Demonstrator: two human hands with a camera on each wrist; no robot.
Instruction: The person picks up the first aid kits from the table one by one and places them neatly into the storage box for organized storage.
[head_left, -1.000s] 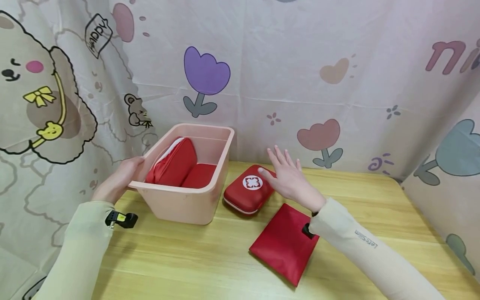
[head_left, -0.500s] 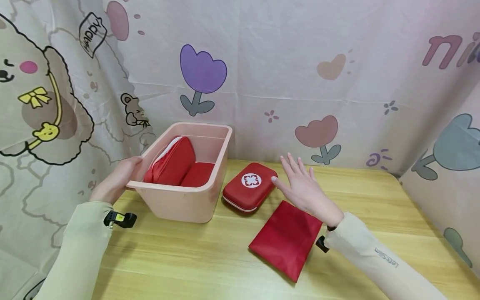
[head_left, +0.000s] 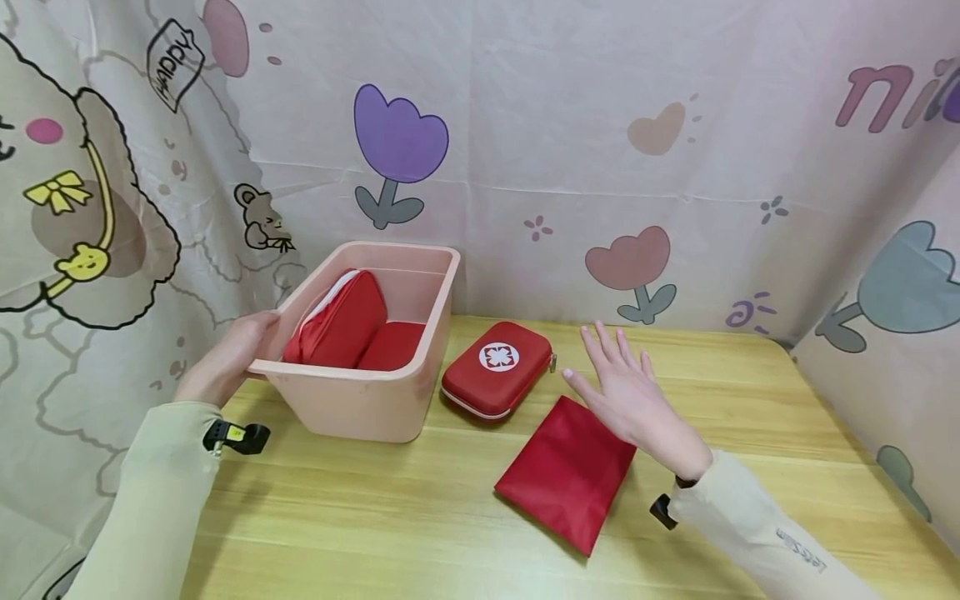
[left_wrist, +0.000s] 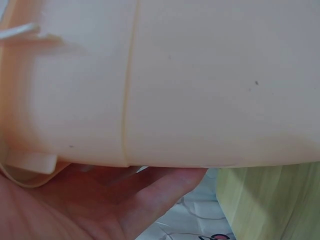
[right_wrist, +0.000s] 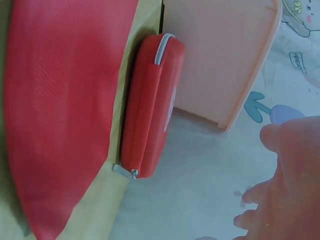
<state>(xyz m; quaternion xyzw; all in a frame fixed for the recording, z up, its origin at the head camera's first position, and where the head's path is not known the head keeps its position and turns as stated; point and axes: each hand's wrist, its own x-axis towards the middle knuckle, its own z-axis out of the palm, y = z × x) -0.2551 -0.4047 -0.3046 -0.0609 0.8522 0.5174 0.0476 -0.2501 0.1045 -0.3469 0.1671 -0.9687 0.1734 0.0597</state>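
Observation:
A pink plastic bin (head_left: 352, 404) stands at the left of the table, and my left hand (head_left: 228, 358) grips its left rim. In the left wrist view my hand lies against the bin's outer wall (left_wrist: 210, 85), under the rim. Inside, a red zip pouch (head_left: 345, 321) with a white edge leans on the left wall. A flat red thing (head_left: 393, 346) lies beside it. My right hand (head_left: 630, 396) hovers with fingers spread, holding nothing, over the corner of a flat red pouch (head_left: 566, 475). Left of that hand lies a red zip case (head_left: 495, 375) with a white emblem.
The wooden table (head_left: 360, 517) runs back to a patterned curtain (head_left: 555, 125). More patterned cloth (head_left: 82, 392) hangs along the left side, close to my left forearm. Bin and zip case sit side by side.
My right hand has moved right and toward me, off the zip case, uncovering its right end and zip pull. My left hand stays on the bin's rim.

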